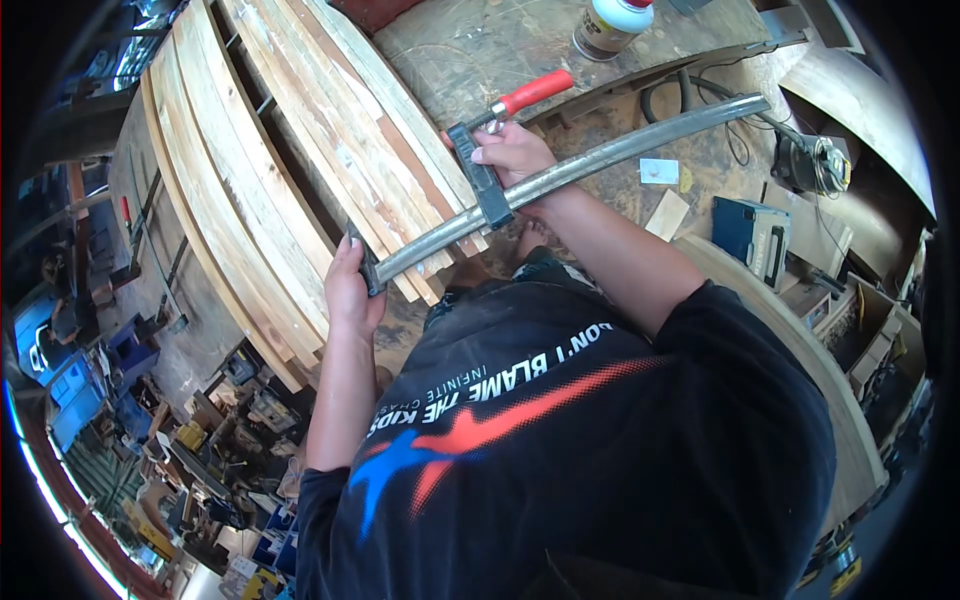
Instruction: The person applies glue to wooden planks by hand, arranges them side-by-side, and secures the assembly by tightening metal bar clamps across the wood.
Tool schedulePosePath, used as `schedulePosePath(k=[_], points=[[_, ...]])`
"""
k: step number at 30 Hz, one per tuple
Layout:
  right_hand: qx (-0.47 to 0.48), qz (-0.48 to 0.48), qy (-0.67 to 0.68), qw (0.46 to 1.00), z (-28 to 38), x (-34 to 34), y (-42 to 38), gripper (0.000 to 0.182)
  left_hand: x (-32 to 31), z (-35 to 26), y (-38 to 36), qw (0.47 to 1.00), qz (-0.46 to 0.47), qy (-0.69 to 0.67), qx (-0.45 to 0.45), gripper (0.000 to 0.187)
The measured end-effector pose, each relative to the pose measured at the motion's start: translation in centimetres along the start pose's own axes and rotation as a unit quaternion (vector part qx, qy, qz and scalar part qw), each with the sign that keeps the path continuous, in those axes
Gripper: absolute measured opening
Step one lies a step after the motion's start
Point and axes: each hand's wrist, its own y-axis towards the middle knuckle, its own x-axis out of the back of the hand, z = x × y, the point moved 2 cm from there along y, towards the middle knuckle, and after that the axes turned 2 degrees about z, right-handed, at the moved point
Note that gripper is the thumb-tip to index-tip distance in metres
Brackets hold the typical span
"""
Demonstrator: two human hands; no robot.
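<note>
A long steel bar clamp [620,147] with a red handle [537,93] lies slantwise across my view, over the near ends of the wooden boards. My left hand [350,285] is closed around the fixed jaw [372,268] at the bar's left end. Around the sliding jaw [482,178], close below the red handle, my right hand [515,155] has its fingers wrapped. Long pale boards [340,130] lie side by side under the clamp, a dark gap running between two groups of them. Some of their edges look reddish brown.
A bottle with a red cap [610,28] stands on the worn workbench [450,45]. Another red-handled clamp [127,212] is on the left. A corded machine [810,165] and a blue-and-grey case [750,240] sit on the right. Tools crowd the lower left [250,400].
</note>
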Motion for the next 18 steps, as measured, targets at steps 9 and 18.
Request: schedulePosePath(k=[9,18], points=[[0.009,0.105,-0.001,0.994,0.2,1.1,0.8,0.057,-1.2,0.1,-1.4,0.998,0.002,-0.011,-0.064,0.045],[-0.006,0.145,-0.002,0.989,-0.2,2.0,1.5,0.064,-1.6,0.4,-1.4,0.996,-0.004,-0.003,-0.093,0.043]])
